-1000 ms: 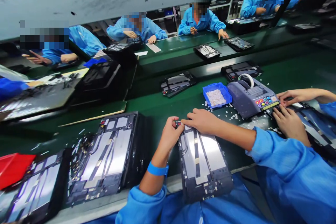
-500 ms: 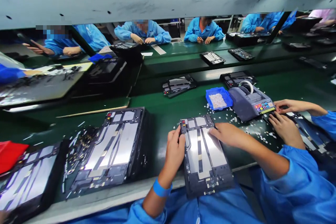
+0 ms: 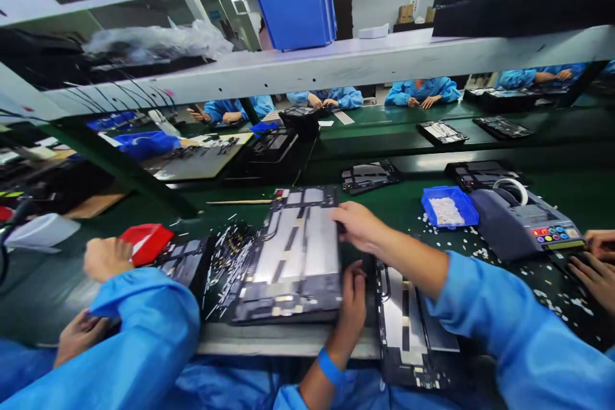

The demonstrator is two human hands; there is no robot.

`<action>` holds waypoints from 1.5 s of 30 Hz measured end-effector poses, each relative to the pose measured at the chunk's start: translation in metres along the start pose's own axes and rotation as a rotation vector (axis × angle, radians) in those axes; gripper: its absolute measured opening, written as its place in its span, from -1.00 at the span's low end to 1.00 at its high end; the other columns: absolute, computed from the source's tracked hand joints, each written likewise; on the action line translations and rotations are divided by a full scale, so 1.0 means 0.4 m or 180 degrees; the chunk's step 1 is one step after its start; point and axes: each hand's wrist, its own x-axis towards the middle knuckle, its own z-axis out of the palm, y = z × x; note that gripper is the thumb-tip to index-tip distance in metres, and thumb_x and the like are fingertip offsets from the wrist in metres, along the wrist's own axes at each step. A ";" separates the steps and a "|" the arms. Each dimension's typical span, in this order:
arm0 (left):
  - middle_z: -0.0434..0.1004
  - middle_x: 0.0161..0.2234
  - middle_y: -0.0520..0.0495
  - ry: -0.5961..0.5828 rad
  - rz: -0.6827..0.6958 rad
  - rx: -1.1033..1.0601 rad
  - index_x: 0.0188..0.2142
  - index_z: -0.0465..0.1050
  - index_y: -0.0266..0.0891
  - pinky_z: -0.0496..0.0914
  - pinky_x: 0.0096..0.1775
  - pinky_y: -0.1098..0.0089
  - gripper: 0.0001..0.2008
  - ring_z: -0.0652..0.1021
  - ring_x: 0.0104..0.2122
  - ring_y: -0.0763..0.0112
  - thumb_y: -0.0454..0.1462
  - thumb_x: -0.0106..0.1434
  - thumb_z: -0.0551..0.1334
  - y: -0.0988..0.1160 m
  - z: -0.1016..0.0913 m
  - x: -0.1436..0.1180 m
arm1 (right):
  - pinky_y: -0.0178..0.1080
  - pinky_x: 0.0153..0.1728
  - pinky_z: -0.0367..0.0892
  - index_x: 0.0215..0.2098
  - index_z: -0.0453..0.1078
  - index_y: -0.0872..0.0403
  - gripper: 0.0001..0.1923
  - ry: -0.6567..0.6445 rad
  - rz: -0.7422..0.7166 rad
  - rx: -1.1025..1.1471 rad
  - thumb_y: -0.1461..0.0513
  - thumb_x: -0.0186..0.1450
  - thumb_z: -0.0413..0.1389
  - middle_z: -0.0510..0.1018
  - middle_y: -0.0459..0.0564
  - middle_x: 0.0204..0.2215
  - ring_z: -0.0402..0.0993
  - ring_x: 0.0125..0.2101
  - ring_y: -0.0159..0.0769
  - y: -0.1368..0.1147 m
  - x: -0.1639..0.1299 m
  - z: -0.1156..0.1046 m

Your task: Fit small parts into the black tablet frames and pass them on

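My right hand (image 3: 358, 225) grips the right edge of the tablet stack (image 3: 293, 256), fingers curled on it. My left hand (image 3: 353, 301) clasps the stack's near right corner. Another open tablet (image 3: 408, 323) lies just right of the stack.

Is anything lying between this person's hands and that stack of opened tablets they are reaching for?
Nothing visible. The right hand already rests on the right edge of the top tablet, and the left hand touches the stack's near right corner. The other tablet lies beside them, off to the right.
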 end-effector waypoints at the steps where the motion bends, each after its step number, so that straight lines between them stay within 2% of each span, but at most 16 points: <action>1: 0.58 -0.05 -0.17 -0.0021 -0.0003 0.0001 0.06 0.48 -0.23 0.51 -0.02 0.11 -0.62 0.59 -0.10 0.22 -0.03 0.44 0.19 -0.001 -0.001 0.001 | -0.43 -0.63 0.24 -0.42 0.31 0.06 -0.86 -0.0023 0.0028 -0.0064 0.21 0.25 0.17 0.46 -0.14 -0.54 0.35 -0.58 -0.45 0.008 0.037 0.046; 3: 0.60 -0.16 -0.16 -0.0014 -0.0061 -0.0003 0.04 0.49 -0.23 0.49 -0.03 0.15 -0.56 0.58 -0.16 0.22 0.04 0.43 0.13 -0.002 -0.005 0.004 | -0.38 -0.58 0.35 -0.40 0.35 0.08 -0.83 -0.0077 0.0068 -0.0151 0.18 0.27 0.21 0.51 -0.10 -0.53 0.41 -0.57 -0.41 0.025 0.096 0.094; 5: 0.59 -0.21 -0.15 0.0014 -0.0165 -0.0018 0.05 0.49 -0.23 0.48 -0.06 0.19 -0.52 0.58 -0.19 0.22 0.07 0.40 0.12 -0.001 -0.010 0.007 | -0.31 -0.47 0.45 -0.32 0.43 0.09 -0.82 0.0039 -0.0047 -0.0784 0.14 0.27 0.26 0.58 -0.05 -0.47 0.50 -0.51 -0.33 0.033 0.142 0.071; 7: 0.57 -0.23 -0.14 -0.0003 -0.0237 -0.0039 0.05 0.49 -0.22 0.47 -0.08 0.22 -0.52 0.57 -0.21 0.23 0.07 0.38 0.14 0.003 -0.013 0.010 | -0.26 -0.26 0.51 -0.19 0.50 0.09 -0.78 0.0546 -0.0193 -0.1981 0.11 0.29 0.28 0.66 0.01 -0.34 0.61 -0.34 -0.24 0.022 0.180 -0.018; 9: 0.56 -0.24 -0.14 -0.0057 -0.0272 -0.0054 0.03 0.51 -0.22 0.47 -0.09 0.24 -0.51 0.57 -0.22 0.22 0.08 0.35 0.17 0.007 -0.013 0.011 | -0.23 0.01 0.45 -0.04 0.52 0.11 -0.71 0.1265 -0.0176 -0.3003 0.14 0.32 0.27 0.68 0.10 -0.12 0.60 -0.05 -0.13 -0.008 0.218 -0.151; 11: 0.56 -0.25 -0.15 -0.0096 -0.0311 -0.0055 0.02 0.53 -0.23 0.48 -0.09 0.25 -0.49 0.57 -0.22 0.21 0.10 0.32 0.19 0.009 -0.012 0.012 | -0.16 0.17 0.34 0.12 0.45 0.19 -0.62 0.1738 0.0013 -0.3158 0.21 0.37 0.22 0.57 0.26 0.11 0.45 0.18 -0.03 -0.046 0.254 -0.294; 13: 0.56 -0.24 -0.17 -0.0116 -0.0358 -0.0045 0.02 0.54 -0.23 0.48 -0.08 0.24 -0.46 0.57 -0.20 0.18 0.12 0.30 0.20 0.005 -0.012 0.013 | -0.03 0.20 0.32 0.16 0.41 0.31 -0.58 0.2102 0.0329 -0.3135 0.21 0.42 0.18 0.50 0.41 0.15 0.41 0.21 0.06 -0.075 0.287 -0.415; 15: 0.56 -0.24 -0.17 -0.0152 -0.0394 -0.0039 0.02 0.54 -0.23 0.48 -0.05 0.23 -0.45 0.57 -0.18 0.17 0.13 0.29 0.21 -0.002 -0.012 0.011 | 0.07 0.18 0.35 0.16 0.41 0.27 -0.59 0.2296 0.0558 -0.3023 0.16 0.45 0.18 0.49 0.33 0.15 0.44 0.16 0.04 -0.087 0.320 -0.493; 17: 0.56 -0.23 -0.17 -0.0139 -0.0397 -0.0047 0.03 0.54 -0.21 0.47 -0.03 0.24 -0.45 0.57 -0.17 0.18 0.14 0.31 0.18 -0.012 -0.010 0.009 | 0.09 0.12 0.41 0.16 0.42 0.18 -0.60 0.2318 0.0651 -0.2871 0.11 0.45 0.20 0.49 0.19 0.14 0.48 0.10 -0.03 -0.084 0.355 -0.524; 23: 0.55 -0.26 -0.14 0.0216 -0.0347 -0.0084 0.00 0.55 -0.20 0.46 -0.04 0.23 -0.42 0.56 -0.22 0.20 0.19 0.31 0.16 -0.016 -0.006 0.011 | 0.02 0.01 0.50 0.15 0.41 0.12 -0.62 0.2129 0.0747 -0.2200 0.12 0.45 0.21 0.50 0.11 0.10 0.52 0.01 -0.11 -0.050 0.412 -0.505; 30: 0.57 -0.25 -0.13 0.0027 -0.0359 -0.0015 0.00 0.55 -0.20 0.46 -0.09 0.26 -0.38 0.58 -0.23 0.21 0.22 0.22 0.24 -0.009 -0.021 0.026 | 0.00 -0.03 0.52 0.16 0.40 0.11 -0.62 0.1808 0.0742 -0.0879 0.11 0.46 0.19 0.51 0.10 0.09 0.53 -0.02 -0.14 -0.034 0.351 -0.428; 34: 0.55 -0.32 -0.09 0.0220 -0.0617 -0.0423 -0.02 0.51 -0.24 0.42 -0.34 0.34 -0.29 0.51 -0.41 0.34 0.29 0.14 0.27 0.004 -0.012 0.051 | -0.08 -0.11 0.55 0.11 0.42 0.12 -0.66 0.1628 0.0351 -0.0223 0.11 0.47 0.18 0.54 0.07 0.01 0.56 -0.11 -0.21 -0.055 0.290 -0.357; 36: 0.57 -0.28 -0.13 0.0274 -0.0837 -0.0858 0.02 0.47 -0.25 0.39 -0.40 0.38 -0.26 0.52 -0.43 0.37 0.26 0.09 0.35 0.043 0.000 0.079 | -0.20 -0.24 0.54 0.01 0.44 0.16 -0.75 0.1631 0.0112 0.0013 0.17 0.45 0.19 0.58 0.05 -0.12 0.56 -0.23 -0.27 -0.050 0.231 -0.329; 39: 0.60 -0.08 -0.26 0.0199 -0.1023 -0.1774 0.08 0.40 -0.21 0.49 -0.23 0.31 -0.30 0.63 -0.25 0.28 0.13 0.10 0.44 0.139 0.035 0.134 | -0.31 -0.36 0.47 -0.12 0.43 0.16 -0.84 0.1614 -0.0245 0.0275 0.26 0.34 0.19 0.62 0.03 -0.28 0.58 -0.31 -0.26 0.001 0.099 -0.281; 42: 0.62 -0.06 -0.24 -0.0031 -0.1028 -0.2366 0.02 0.41 -0.19 0.52 -0.09 0.20 -0.42 0.66 -0.15 0.20 0.05 0.14 0.45 0.239 0.084 0.177 | -0.24 -0.24 0.51 -0.05 0.41 0.07 -0.63 0.1560 -0.0658 0.0500 0.21 0.18 0.27 0.66 0.05 -0.13 0.61 -0.16 -0.14 0.096 -0.068 -0.225; 45: 0.65 -0.04 -0.18 0.0081 -0.0751 -0.2200 0.02 0.43 -0.21 0.51 -0.01 0.20 -0.48 0.65 -0.08 0.20 -0.05 0.15 0.45 0.298 0.110 0.173 | -0.06 -0.04 0.51 0.09 0.40 0.02 -0.37 0.1107 -0.1271 0.0817 0.10 0.08 0.39 0.61 0.13 0.07 0.57 0.02 0.02 0.187 -0.236 -0.215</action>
